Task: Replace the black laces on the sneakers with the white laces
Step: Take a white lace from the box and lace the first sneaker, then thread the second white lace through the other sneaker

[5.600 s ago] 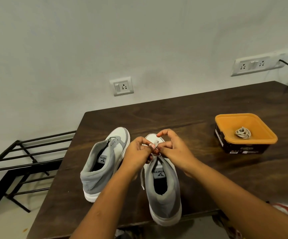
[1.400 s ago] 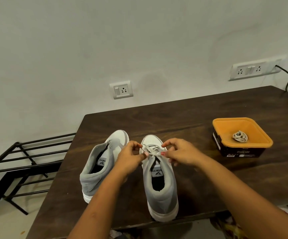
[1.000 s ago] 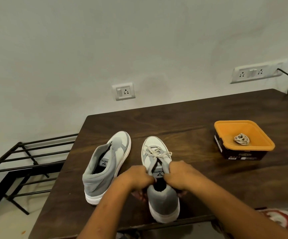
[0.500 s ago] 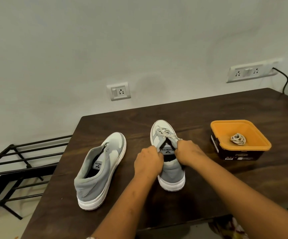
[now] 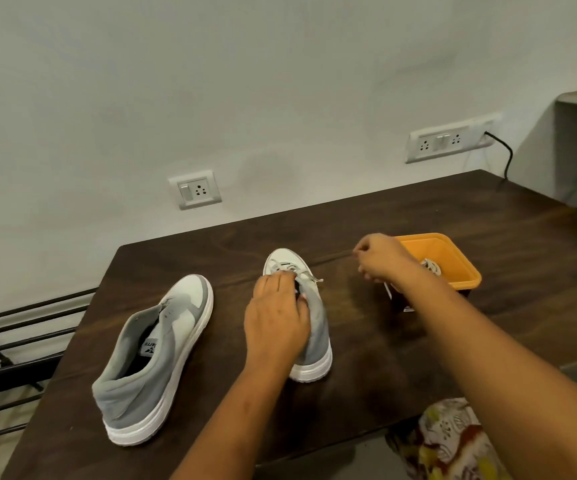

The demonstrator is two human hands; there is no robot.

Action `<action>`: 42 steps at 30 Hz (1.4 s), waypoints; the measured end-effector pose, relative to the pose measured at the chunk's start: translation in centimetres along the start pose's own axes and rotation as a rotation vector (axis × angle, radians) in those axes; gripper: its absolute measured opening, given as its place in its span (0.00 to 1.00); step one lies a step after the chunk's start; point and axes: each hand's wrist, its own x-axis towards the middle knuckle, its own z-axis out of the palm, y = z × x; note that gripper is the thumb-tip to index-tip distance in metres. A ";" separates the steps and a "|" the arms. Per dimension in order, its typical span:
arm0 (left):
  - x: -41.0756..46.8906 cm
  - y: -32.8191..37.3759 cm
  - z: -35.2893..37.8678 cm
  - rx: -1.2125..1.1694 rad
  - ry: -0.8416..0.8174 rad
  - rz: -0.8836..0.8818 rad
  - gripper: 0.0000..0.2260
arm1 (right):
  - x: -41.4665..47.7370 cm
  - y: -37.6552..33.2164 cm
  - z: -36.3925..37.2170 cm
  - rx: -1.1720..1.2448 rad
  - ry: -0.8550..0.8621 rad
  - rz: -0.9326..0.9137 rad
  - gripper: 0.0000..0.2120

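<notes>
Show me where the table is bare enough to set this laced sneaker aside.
Bare: the far strip of table beyond both toes, the wide stretch right of the orange container, and the narrow gap between the unlaced sneaker and laced sneaker. Crowded: between laced sneaker and container, where the right hand hovers.

only two things bear print. a small white tongue tag [image 5: 148, 348] inside the leftmost grey and white sneaker [image 5: 176, 327] carries a dark triangular logo above one short row of dark letters. it is turned sideways to the camera and too blurred to spell out. the black box with an orange top [image 5: 453, 252] has a white sticker [image 5: 388, 292] on its near wall, its print too small to read. a small red and white mark [image 5: 407, 309] at the wall's lower edge is also illegible.
</notes>
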 end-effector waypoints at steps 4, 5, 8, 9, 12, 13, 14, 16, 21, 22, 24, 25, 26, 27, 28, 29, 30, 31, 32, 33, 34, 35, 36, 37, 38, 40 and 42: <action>0.6 3.8 1.4 0.007 -0.038 0.204 0.17 | 2.4 5.0 -2.8 -0.215 0.107 0.162 0.17; 0.9 4.7 1.8 -0.008 -0.055 0.222 0.17 | 3.0 5.9 -2.7 -0.249 0.089 0.207 0.18; 2.0 7.9 3.6 -0.035 -0.114 0.264 0.19 | 4.6 8.2 -2.6 -0.333 0.028 0.286 0.18; 2.2 8.4 3.9 -0.037 -0.136 0.271 0.19 | 5.1 8.6 -2.4 -0.353 0.007 0.279 0.18; 2.8 9.1 5.1 -0.041 -0.173 0.265 0.20 | 6.3 9.8 -2.1 -0.396 -0.094 0.299 0.18; 3.1 9.0 5.4 -0.034 -0.184 0.251 0.20 | 6.6 10.1 -1.9 -0.409 -0.133 0.321 0.17; 3.2 8.7 5.6 -0.023 -0.198 0.236 0.20 | 6.8 10.4 -1.8 -0.420 -0.163 0.341 0.16; 3.3 8.0 5.9 0.001 -0.222 0.203 0.20 | 7.1 10.4 -1.5 -0.428 -0.179 0.362 0.13; 3.1 6.5 5.8 -0.008 -0.244 0.124 0.20 | 7.3 10.3 -1.1 -0.372 -0.002 0.282 0.10; 3.0 6.4 5.6 -0.029 -0.240 0.110 0.20 | 7.2 10.1 -1.2 -0.359 0.051 0.262 0.10; 3.0 6.2 5.1 -0.080 -0.226 0.078 0.19 | 6.5 9.2 -1.6 -0.315 0.140 0.225 0.12; 3.0 6.1 4.8 -0.109 -0.221 0.048 0.19 | 6.2 8.5 -1.8 -0.267 0.180 0.197 0.13; 3.0 5.8 4.2 -0.140 -0.212 0.007 0.19 | 5.7 7.5 -2.0 -0.206 0.218 0.160 0.13; 3.1 5.5 3.7 -0.169 -0.198 -0.034 0.19 | 5.2 6.6 -2.1 -0.139 0.254 0.114 0.13; 3.2 5.0 2.9 -0.193 -0.176 -0.074 0.19 | 4.5 5.5 -2.0 -0.063 0.289 0.052 0.13; 3.3 4.4 2.0 -0.210 -0.151 -0.106 0.18 | 3.8 4.3 -1.8 0.023 0.320 -0.025 0.13; 3.4 3.8 1.3 -0.218 -0.129 -0.131 0.18 | 2.9 3.2 -1.5 0.119 0.344 -0.105 0.13; 3.3 2.9 0.1 -0.215 -0.105 -0.161 0.18 | 1.7 1.8 -1.1 0.214 0.360 -0.186 0.12; 3.3 2.0 -1.0 -0.204 -0.090 -0.195 0.18 | 0.5 0.6 -0.7 0.313 0.363 -0.240 0.11; 3.0 0.7 -2.4 -0.185 -0.071 -0.238 0.18 | -0.8 -0.9 -0.2 0.419 0.345 -0.283 0.09; 2.8 -0.6 -3.6 -0.165 -0.055 -0.280 0.19 | -1.9 -2.0 0.3 0.527 0.318 -0.305 0.07; 2.5 -1.7 -4.5 -0.152 -0.036 -0.328 0.19 | -3.0 -3.0 0.8 0.633 0.276 -0.316 0.05; 1.8 -3.4 -6.0 -0.141 -0.007 -0.389 0.18 | -4.2 -4.3 1.5 0.727 0.211 -0.331 0.04; 1.0 -4.9 -7.1 -0.128 0.012 -0.453 0.18 | -5.2 -5.3 2.2 0.793 0.140 -0.343 0.04; 0.1 -6.2 -7.9 -0.103 0.017 -0.513 0.18 | -6.0 -5.9 3.0 0.819 0.085 -0.358 0.04; -1.9 -8.8 -9.2 -0.013 0.003 -0.620 0.19 | -7.5 -7.1 4.9 0.789 -0.004 -0.415 0.05; -3.7 -10.8 -10.0 0.047 -0.052 -0.661 0.21 | -8.6 -8.3 7.1 0.720 -0.081 -0.454 0.07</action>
